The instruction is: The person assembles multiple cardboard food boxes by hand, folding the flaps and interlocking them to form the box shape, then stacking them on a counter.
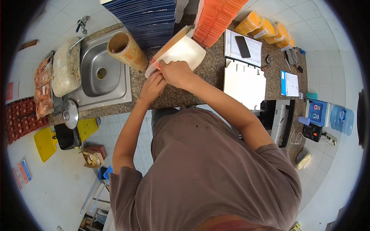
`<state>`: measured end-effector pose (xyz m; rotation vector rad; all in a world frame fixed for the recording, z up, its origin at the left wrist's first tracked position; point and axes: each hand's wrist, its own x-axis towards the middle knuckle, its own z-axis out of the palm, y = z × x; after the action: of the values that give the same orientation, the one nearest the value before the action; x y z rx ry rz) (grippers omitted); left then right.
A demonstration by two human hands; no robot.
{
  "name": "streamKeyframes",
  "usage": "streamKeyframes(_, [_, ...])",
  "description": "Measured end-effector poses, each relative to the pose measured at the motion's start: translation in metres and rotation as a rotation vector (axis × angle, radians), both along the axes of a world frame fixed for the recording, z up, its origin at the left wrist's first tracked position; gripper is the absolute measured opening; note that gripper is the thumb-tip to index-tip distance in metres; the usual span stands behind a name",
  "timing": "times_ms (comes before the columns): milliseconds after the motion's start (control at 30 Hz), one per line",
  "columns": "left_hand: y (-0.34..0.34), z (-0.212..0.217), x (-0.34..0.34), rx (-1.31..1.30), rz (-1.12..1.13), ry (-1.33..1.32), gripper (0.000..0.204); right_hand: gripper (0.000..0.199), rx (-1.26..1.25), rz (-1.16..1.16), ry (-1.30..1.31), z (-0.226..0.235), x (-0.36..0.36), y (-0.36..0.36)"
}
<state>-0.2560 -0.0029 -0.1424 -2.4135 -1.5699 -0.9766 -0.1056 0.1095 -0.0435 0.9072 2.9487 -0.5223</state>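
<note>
A flat white and orange cardboard box [181, 52] lies half-folded on the speckled stone counter [214, 75]. My right hand [175, 71] presses on its near left corner, fingers closed over the flap. My left hand [153, 85] pinches the same corner from below, right beside the right hand. A tall stack of orange flat boxes [216, 19] stands just behind the box. A stack of dark blue flat boxes [144, 19] stands to its left.
A big roll of printed tape [127, 50] lies by the steel sink [101, 71]. To the right lie papers with a phone [243, 46], a white sheet [244, 84], and tubs of orange sauce [266, 30]. Bags of food sit left of the sink. A water dispenser [327, 115] stands at the right.
</note>
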Motion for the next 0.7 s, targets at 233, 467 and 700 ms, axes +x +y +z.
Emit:
streamKeyframes(233, [0.010, -0.011, -0.012, -0.133, -0.065, -0.062, 0.027, 0.029, -0.018, 0.049, -0.094, 0.008, 0.002, 0.006])
streamKeyframes(467, [0.016, -0.008, 0.007, -0.082, -0.136, -0.256, 0.027, 0.026, 0.040, -0.111, -0.159, -0.007, -0.020, 0.010])
streamKeyframes(700, [0.020, -0.039, 0.003, 0.013, -0.120, -0.231, 0.033, 0.050, -0.241, -0.390, 0.051, -0.001, -0.035, -0.013])
